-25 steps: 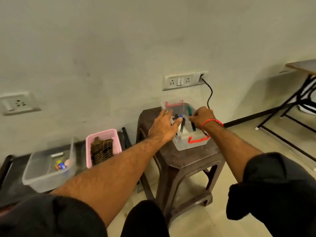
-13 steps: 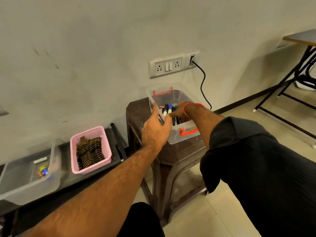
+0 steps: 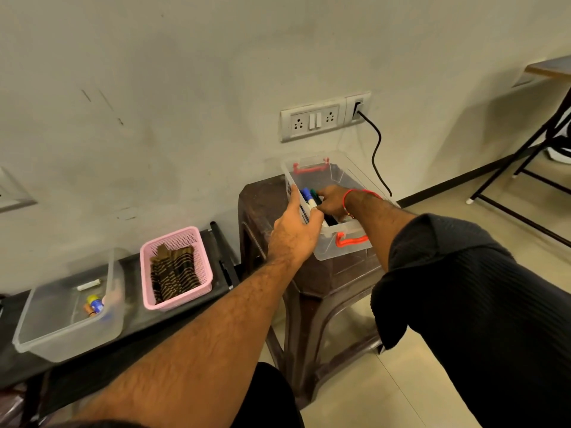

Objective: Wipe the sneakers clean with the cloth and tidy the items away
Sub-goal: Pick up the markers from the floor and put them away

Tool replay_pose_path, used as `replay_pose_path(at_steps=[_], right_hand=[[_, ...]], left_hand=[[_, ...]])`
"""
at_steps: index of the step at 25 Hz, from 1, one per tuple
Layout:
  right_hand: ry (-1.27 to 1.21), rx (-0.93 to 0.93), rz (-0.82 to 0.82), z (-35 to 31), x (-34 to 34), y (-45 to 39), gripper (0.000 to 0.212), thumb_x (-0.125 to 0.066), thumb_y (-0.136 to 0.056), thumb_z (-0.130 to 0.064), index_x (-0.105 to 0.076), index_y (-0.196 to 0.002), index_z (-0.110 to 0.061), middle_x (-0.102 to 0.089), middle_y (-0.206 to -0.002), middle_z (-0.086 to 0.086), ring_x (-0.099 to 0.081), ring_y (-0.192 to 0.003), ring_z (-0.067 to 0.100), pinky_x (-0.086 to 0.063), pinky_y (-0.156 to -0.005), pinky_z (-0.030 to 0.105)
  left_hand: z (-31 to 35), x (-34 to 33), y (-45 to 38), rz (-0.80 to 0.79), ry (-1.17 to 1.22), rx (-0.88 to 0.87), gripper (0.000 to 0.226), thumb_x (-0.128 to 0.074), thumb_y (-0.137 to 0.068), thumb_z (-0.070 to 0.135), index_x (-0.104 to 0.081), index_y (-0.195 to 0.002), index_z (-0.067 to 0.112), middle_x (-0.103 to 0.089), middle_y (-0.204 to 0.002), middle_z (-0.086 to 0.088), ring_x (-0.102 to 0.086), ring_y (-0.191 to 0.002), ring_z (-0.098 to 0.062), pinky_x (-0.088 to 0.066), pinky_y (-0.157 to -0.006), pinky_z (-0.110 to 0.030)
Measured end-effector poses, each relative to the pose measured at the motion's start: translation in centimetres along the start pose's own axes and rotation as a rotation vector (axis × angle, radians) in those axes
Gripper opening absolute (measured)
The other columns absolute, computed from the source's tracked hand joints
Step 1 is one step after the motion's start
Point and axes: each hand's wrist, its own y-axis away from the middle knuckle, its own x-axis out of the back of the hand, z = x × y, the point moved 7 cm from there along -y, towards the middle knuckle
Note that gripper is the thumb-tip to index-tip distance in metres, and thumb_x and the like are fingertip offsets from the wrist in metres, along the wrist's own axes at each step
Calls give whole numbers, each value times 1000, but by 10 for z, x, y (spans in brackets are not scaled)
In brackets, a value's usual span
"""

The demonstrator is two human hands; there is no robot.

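Reaching into a clear plastic storage box (image 3: 340, 247) with red handles, which stands on a dark brown plastic stool (image 3: 312, 282) against the wall. The left hand (image 3: 293, 234) curls over the near-left rim of the box, fingers closed round a bundle of markers (image 3: 309, 196) with blue and green caps showing. The right hand (image 3: 332, 202), a red thread at its wrist, dips inside the box; its fingers are curled among the markers, but whether they pinch one cannot be told.

Handling, as judged: markers are light, rigid and smooth-barrelled, apt to slide from a loose bundle, so a grip across the middle of the barrels suits best. The box looks thin-walled and light; its handles are the sound hold.

Hidden or unclear: no sneakers and no cloth appear. The box floor lies behind both hands. A pink basket (image 3: 176, 268) and another clear tub (image 3: 71, 307) sit on a low black shelf to the left; their contents are hard to identify.
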Motion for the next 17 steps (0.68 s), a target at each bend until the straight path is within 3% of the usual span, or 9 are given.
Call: replay_pose_path(at_steps=[4, 7, 10, 12, 14, 17], right_hand=[[122, 118, 250, -2, 32, 22, 42, -56, -95, -4, -56, -136, -11, -59, -133, 13, -55, -123, 29, -41, -107, 36], [115, 177, 368, 0, 54, 48, 45, -51, -91, 8, -62, -130, -12, -62, -129, 11, -57, -120, 26, -44, -106, 35], [204, 185, 688, 9, 71, 96, 34, -53, -95, -10, -64, -126, -19, -64, -125, 7, -58, -113, 27, -49, -97, 42], [127, 63, 868, 33, 67, 130, 36, -52, -96, -25, -59, -132, -19, -57, -132, 8, -52, -119, 31, -45, -97, 45], [-191, -103, 792, 55, 46, 150, 45, -51, -99, -31, -49, -140, -14, -48, -142, 11, -47, -126, 34, -43, -101, 44], [-512, -147, 653, 61, 22, 150, 41, -41, -104, -20, -42, -143, -7, -49, -143, 16, -51, -126, 33, -45, -99, 37]], left_hand=[[2, -2, 2, -47, -16, 13, 70, -44, -105, 43, -4, -161, 34, -60, -141, -10, -65, -118, -25, -53, -102, -43], [4, -2, 0, -64, -38, 21, 72, -45, -105, 45, -3, -161, 33, -57, -145, -10, -62, -124, -28, -52, -104, -47], [14, 3, 5, 15, -20, -88, 76, -49, -102, 48, -7, -162, 30, -39, -160, -7, -48, -140, -29, -45, -109, -51], [16, 3, 10, 31, -19, -142, 75, -50, -100, 51, -12, -162, 31, -21, -168, -5, -30, -151, -29, -36, -115, -52], [12, -3, 18, -21, -68, -159, 72, -51, -99, 53, -20, -160, 31, -14, -170, -2, -25, -153, -27, -34, -116, -45], [7, -9, 26, -18, -35, -147, 77, -57, -95, 55, -24, -160, 29, -24, -167, -2, -37, -148, -26, -43, -109, -40]])
